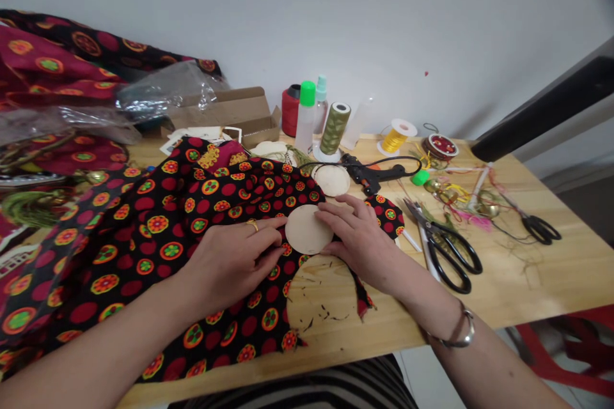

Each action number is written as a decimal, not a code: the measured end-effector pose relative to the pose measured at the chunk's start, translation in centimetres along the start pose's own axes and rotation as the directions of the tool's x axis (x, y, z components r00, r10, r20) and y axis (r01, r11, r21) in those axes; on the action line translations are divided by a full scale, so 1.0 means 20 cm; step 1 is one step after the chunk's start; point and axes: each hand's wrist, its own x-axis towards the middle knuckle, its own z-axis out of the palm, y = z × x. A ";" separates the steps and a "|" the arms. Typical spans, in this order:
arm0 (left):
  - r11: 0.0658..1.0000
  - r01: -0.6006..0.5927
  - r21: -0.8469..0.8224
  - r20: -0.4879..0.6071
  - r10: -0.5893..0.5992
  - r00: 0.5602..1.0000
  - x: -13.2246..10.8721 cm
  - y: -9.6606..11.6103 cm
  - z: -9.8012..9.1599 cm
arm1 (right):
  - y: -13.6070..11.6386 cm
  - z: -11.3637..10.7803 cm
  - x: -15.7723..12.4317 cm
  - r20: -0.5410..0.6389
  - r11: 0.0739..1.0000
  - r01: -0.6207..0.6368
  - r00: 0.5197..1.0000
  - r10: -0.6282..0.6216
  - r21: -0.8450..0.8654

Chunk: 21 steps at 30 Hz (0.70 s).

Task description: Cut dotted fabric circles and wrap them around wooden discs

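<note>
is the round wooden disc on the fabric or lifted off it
On it: the disc lies flat on the dotted fabric, with the left hand and right hand touching its edges.

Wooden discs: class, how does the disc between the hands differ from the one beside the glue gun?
The near disc lies on the spotted fabric; the far disc lies farther back beside the glue gun. The left hand and right hand touch the near disc; nothing touches the far disc. Both are round, pale and flat.
</note>
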 end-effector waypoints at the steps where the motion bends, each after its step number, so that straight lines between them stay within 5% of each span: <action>1: 1.000 0.002 0.002 0.001 -0.002 1.000 0.00 0.00 0.00 | 0.00 0.00 0.00 0.002 1.000 0.000 1.000 0.000 0.000; 15: 0.999 -0.025 -0.046 0.022 0.026 0.999 0.00 -0.01 -0.02 | -0.02 -0.02 0.00 0.002 0.998 -0.033 0.999 0.032 0.049; 21: 0.984 -0.178 -0.002 0.074 0.178 0.981 0.03 0.12 -0.10 | -0.03 -0.03 0.01 0.013 0.997 -0.053 0.999 0.053 0.060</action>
